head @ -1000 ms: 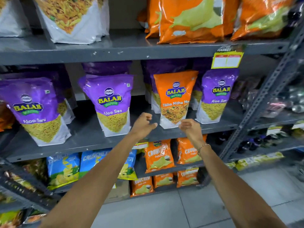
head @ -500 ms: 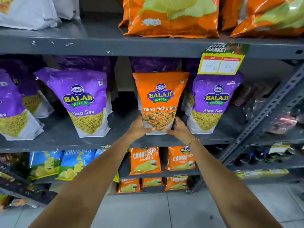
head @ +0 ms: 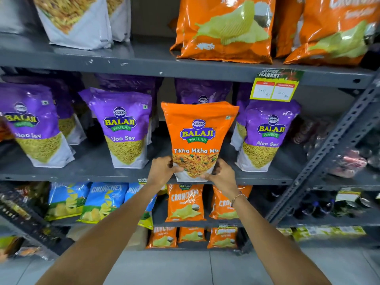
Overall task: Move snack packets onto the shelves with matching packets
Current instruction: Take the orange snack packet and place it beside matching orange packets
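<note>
An orange Tikha Mitha Mix packet (head: 198, 128) stands upright at the front of the grey middle shelf (head: 92, 171), among purple Aloo Sev packets (head: 126, 128). My left hand (head: 162, 169) grips its lower left corner and my right hand (head: 221, 174) grips its lower right corner. Another purple Aloo Sev packet (head: 267, 134) stands just to its right, and one more (head: 202, 91) is partly hidden behind it.
The top shelf (head: 144, 62) holds white-bottomed mix packets (head: 76, 19) at left and orange chips bags (head: 226, 29) at right. Below are blue Crunchex bags (head: 104, 200) and orange Crunchex bags (head: 185, 202). A yellow price tag (head: 274, 89) hangs from the top shelf. A slotted upright (head: 333, 145) stands at right.
Both hands reached forward from in front of the shelf and closed on the orange packet's lower corners. The view has moved closer to the shelf.
</note>
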